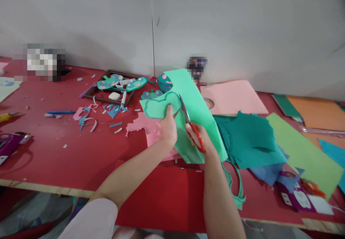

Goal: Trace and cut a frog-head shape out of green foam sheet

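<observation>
While your left hand (169,133) pinches the lower edge of a mint-green paper sheet (195,104), its thumb lies flat on top, just beneath a lobed, cloud-like outline (159,108) drawn in thick, darker blue-green line. That grip is drawn in against the thin paper. Your right hand (196,135) has its grip curled around the smooth orange-red handles of the scissors (188,118), whose slim metal blades point up and away from you at the paper, beside the right end of the outline; you cannot tell how far apart the blades stand. The sheet is held over the middle of the red desk (102,149), above ragged pink paper (141,122).

To your right lie jagged-edged, dark teal paper (253,131), a straight-edged lime sheet (304,149) and a curved, hollow green offcut (239,192). Beyond your hands, a pale pink sheet (237,95) lies under part of a thin ring (209,103). On the left, rounded green paper cutouts (110,83) rest on a dark brown rectangular frame (98,97), near curled pink and blue scraps (86,115) and a slender blue pen (61,112).
</observation>
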Demonstrator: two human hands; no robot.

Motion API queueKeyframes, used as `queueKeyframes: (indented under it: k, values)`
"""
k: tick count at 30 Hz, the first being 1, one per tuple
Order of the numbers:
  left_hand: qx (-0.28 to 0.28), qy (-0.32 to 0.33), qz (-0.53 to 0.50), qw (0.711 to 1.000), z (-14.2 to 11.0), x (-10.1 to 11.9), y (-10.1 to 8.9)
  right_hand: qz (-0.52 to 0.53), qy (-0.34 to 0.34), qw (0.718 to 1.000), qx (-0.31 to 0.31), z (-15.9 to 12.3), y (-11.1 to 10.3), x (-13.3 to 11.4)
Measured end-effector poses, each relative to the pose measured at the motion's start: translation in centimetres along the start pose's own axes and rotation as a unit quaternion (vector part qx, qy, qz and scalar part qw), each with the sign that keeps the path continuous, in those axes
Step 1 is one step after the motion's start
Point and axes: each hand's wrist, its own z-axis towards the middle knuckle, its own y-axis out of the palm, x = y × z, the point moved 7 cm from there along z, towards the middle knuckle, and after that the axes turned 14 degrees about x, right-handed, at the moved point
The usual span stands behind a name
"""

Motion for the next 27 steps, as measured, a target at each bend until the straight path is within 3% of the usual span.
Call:
queueKeyframes:
  k: [6, 12, 15, 18, 23, 27]
  values:
    - [-0.004, 0.021, 0.058, 0.998, 0.0, 0.1, -0.4, -0.006, 0.004, 1.000, 0.009, 0.2, 0.4, 0.3]
    - [-0.028, 0.145, 0.042, 0.988, -0.2, 3.1, 0.0, -0.007, -0.014, 1.000, 0.009, 0.2, 1.1, 0.1]
    - [0.007, 0.100, 0.048, 0.994, 0.5, 2.7, -0.3, 0.013, -0.024, 1.000, -0.009, 0.2, 1.5, 0.2]
    - [0.003, 0.054, 0.026, 0.998, 1.2, 1.7, -0.2, 0.031, -0.036, 0.998, -0.034, 0.0, 1.8, 0.3]
    - [-0.023, 0.042, 0.004, 0.999, 1.4, 1.3, 0.0, 0.042, -0.039, 0.997, -0.050, -0.2, 1.8, 0.3]
    - [-0.049, 0.078, 0.033, 0.995, 0.8, 2.1, 0.4, 0.048, -0.033, 0.997, -0.043, -0.2, 1.8, 0.2]
